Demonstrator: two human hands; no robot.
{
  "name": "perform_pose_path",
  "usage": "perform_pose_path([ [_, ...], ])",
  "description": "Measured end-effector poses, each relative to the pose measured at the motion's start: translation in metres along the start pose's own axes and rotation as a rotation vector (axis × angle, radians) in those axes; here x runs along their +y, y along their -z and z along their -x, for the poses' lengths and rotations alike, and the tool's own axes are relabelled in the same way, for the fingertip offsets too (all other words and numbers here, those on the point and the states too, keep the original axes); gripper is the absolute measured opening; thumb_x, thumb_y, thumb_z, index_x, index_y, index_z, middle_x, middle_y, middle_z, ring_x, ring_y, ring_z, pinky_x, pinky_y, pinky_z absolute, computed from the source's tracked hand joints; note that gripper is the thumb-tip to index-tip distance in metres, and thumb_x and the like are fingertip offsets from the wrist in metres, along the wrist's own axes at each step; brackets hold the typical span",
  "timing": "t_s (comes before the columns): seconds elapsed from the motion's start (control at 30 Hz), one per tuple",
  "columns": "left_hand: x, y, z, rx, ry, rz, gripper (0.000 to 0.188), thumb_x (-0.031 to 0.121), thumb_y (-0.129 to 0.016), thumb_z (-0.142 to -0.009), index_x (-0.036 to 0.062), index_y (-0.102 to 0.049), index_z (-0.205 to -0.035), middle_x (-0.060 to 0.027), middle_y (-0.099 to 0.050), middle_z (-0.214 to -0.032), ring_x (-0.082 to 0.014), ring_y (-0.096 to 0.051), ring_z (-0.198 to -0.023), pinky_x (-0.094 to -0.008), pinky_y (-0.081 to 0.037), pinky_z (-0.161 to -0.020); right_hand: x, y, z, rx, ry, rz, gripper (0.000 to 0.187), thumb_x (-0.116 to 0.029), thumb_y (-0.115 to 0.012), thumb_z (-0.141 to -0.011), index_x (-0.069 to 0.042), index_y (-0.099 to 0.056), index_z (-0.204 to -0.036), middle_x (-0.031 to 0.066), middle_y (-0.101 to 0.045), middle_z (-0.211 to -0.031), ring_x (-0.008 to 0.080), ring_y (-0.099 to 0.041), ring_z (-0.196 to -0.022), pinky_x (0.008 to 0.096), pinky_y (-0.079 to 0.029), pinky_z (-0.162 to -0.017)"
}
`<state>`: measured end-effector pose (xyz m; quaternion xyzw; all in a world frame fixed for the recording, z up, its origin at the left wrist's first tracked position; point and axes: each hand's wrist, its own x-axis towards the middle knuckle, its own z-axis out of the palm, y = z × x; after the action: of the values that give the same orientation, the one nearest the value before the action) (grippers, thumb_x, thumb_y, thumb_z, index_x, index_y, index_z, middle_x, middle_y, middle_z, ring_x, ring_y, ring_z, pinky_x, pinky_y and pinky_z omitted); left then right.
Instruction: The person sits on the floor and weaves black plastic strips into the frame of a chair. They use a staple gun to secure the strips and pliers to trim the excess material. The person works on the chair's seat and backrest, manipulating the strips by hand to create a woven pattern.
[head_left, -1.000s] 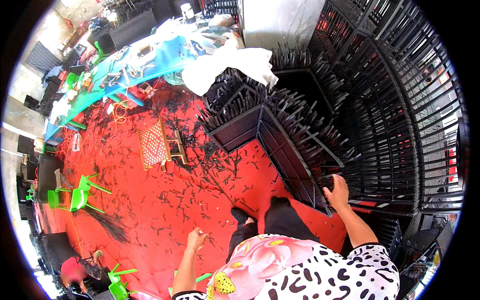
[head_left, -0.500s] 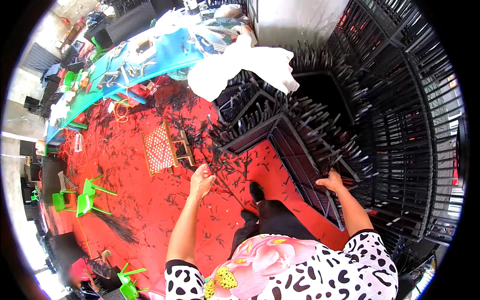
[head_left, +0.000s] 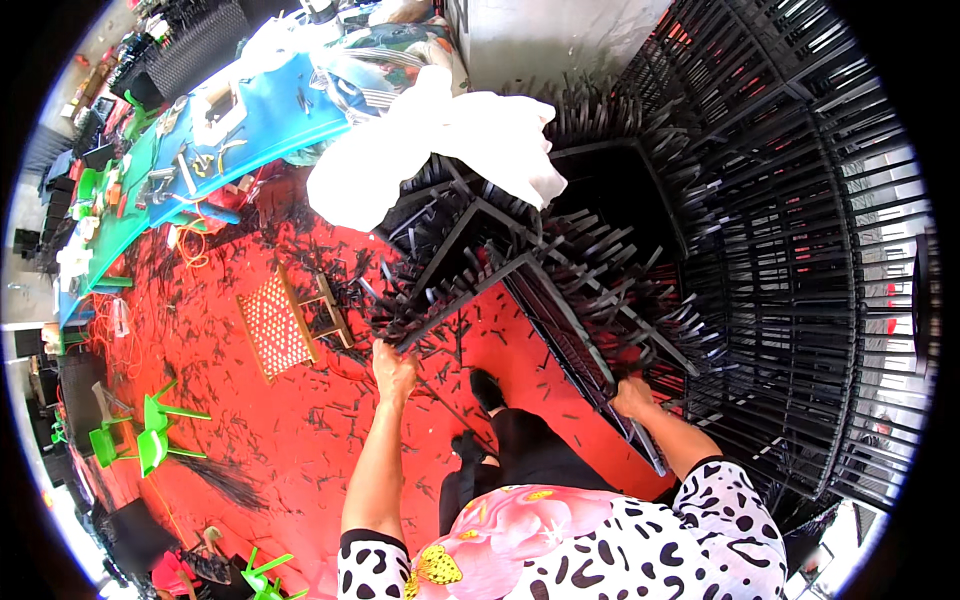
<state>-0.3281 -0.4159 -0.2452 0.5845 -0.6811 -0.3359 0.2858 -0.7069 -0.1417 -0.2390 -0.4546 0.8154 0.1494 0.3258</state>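
Observation:
A black furniture frame [head_left: 460, 300] with woven sides stands tilted in front of me, its dark strip ends bristling outward. My left hand [head_left: 396, 372] is closed on the frame's left end. At its right side, my right hand [head_left: 632, 398] is wrapped round the rail, with the fingers partly hidden. Behind it, more black frames with loose strip ends [head_left: 610, 250] are crowded together. A white cloth bundle [head_left: 430, 140] lies over the farther ones.
Black strip scraps litter the red floor [head_left: 330, 430]. A small wooden stool with a woven seat [head_left: 275, 325] stands to the left, with green chairs [head_left: 155, 435] beyond. A blue table [head_left: 290, 110] holds tools. Stacked black frames [head_left: 790, 270] rise at the right. Another person [head_left: 175, 570] sits at lower left.
My left hand has moved from free air onto the frame's left end and closed there. The frame has tilted, its inner side now looking narrower. The view has shifted to the right.

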Motion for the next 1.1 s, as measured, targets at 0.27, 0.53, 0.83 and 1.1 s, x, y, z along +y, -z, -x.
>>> perform_pose_path([
  [0.27, -0.029, 0.044, 0.055, -0.014, 0.146, -0.017, 0.036, -0.002, -0.070, -0.063, 0.0048, -0.058, -0.096, -0.0107, -0.058, -0.092, -0.0251, -0.059, -0.083, -0.0345, -0.048, -0.071, 0.003, -0.029, 0.056, 0.053, 0.187, -0.047, 0.018, -0.016, -0.055, -0.071, -0.001, -0.066, -0.071, 0.0217, -0.063, -0.071, 0.0406, -0.061, -0.066, 0.0471, -0.049, -0.061],
  [0.53, -0.053, 0.074, 0.108, -0.055, 0.566, 0.379, 0.030, -0.010, -0.066, -0.068, 0.0062, -0.053, -0.089, -0.0037, -0.057, -0.076, -0.0151, -0.056, -0.066, -0.0267, -0.047, -0.062, -0.029, -0.006, 0.097, -0.332, 0.044, -0.011, 0.020, -0.014, -0.051, -0.072, -0.003, -0.067, -0.078, 0.0236, -0.064, -0.085, 0.0408, -0.062, -0.087, 0.0478, -0.049, -0.078],
  [0.83, -0.096, 0.201, 0.173, 0.096, 0.098, 0.060, 0.022, -0.003, -0.066, -0.068, 0.0046, -0.063, -0.088, -0.0078, -0.061, -0.084, -0.0235, -0.060, -0.075, -0.0313, -0.047, -0.069, -0.102, -0.016, 0.129, -0.011, 0.440, 0.032, 0.026, -0.017, -0.067, -0.068, -0.003, -0.061, -0.089, 0.0245, -0.063, -0.082, 0.0429, -0.060, -0.080, 0.0483, -0.048, -0.073],
  [1.1, -0.217, 0.324, 0.283, 0.417, 0.234, 0.063, 0.020, -0.006, -0.069, -0.067, 0.0001, -0.058, -0.083, -0.0005, -0.058, -0.077, -0.0080, -0.051, -0.061, -0.0239, -0.042, -0.055, -0.280, -0.003, 0.156, -0.017, 0.683, 0.263, 0.009, -0.014, -0.057, -0.060, -0.005, -0.061, -0.059, 0.0191, -0.059, -0.063, 0.0381, -0.060, -0.064, 0.0442, -0.049, -0.060],
])
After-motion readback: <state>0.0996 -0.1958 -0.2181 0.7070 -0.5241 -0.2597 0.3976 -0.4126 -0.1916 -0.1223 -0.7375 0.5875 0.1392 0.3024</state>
